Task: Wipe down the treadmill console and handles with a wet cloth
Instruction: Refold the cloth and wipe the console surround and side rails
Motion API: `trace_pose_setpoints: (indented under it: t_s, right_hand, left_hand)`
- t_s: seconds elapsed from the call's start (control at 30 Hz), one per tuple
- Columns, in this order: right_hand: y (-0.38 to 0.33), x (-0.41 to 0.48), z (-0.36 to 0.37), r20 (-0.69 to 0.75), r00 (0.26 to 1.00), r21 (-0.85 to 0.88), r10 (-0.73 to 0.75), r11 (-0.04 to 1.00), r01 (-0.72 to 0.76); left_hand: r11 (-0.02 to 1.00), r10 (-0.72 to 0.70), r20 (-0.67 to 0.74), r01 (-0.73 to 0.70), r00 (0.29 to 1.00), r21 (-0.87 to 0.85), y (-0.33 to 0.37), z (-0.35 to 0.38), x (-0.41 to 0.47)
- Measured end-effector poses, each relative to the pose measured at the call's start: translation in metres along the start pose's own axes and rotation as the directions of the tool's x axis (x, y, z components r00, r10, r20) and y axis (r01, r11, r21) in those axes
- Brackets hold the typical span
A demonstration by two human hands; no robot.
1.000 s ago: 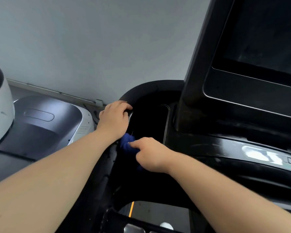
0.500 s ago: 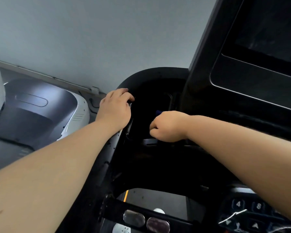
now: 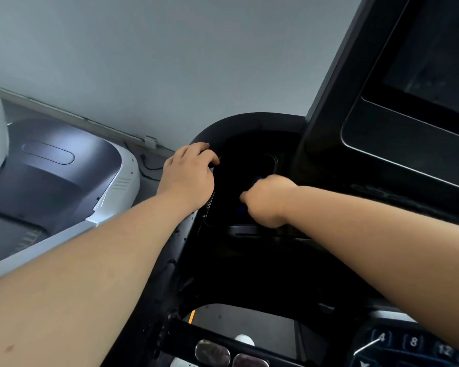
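The black treadmill console fills the right side, its dark screen at the top right. A curved black handle rims a dark recess on the console's left. My left hand grips that rim, fingers curled over its inner edge. Inside the recess my right hand is fisted on a blue cloth; only small blue bits show above and below the fist. The hand is motion-blurred.
A number keypad lies at the bottom right, and two metal pulse sensors sit on the front bar. A neighbouring white-and-grey treadmill stands to the left. A grey wall is behind.
My right hand moved with the cloth from the recess's left side toward its middle and back. The camera view dropped, bringing the keypad and sensors into sight. My left hand kept its grip.
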State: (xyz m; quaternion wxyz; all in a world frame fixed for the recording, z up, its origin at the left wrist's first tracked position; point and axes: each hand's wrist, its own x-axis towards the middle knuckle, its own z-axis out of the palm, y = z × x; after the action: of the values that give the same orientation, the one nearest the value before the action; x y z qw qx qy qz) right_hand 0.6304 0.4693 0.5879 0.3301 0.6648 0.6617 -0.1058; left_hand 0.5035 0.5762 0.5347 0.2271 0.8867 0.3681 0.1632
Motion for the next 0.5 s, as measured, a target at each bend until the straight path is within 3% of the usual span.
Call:
trace_pose_setpoints:
  t_s: [0.1,0.2,0.33,0.5]
  right_hand:
    - [0.000,0.000,-0.013,-0.026,0.994,-0.045,0.111,0.993,-0.112]
    - [-0.033,-0.005,-0.011,0.020,0.997,0.168,0.069,0.983,-0.071]
    - [-0.061,-0.003,-0.010,0.040,0.956,0.574,0.290,0.777,-0.260]
    - [-0.067,0.009,-0.017,0.133,0.955,0.754,0.266,0.598,-0.272]
  left_hand:
    - [1.000,0.001,-0.003,-0.001,1.000,0.000,0.000,0.001,0.000]
    - [1.000,-0.005,-0.005,0.005,1.000,-0.004,0.001,0.001,0.000]
    - [1.000,-0.010,0.003,0.010,1.000,0.003,0.001,0.000,0.001]
    - [1.000,-0.005,0.028,0.005,1.000,-0.001,0.002,0.001,0.001]
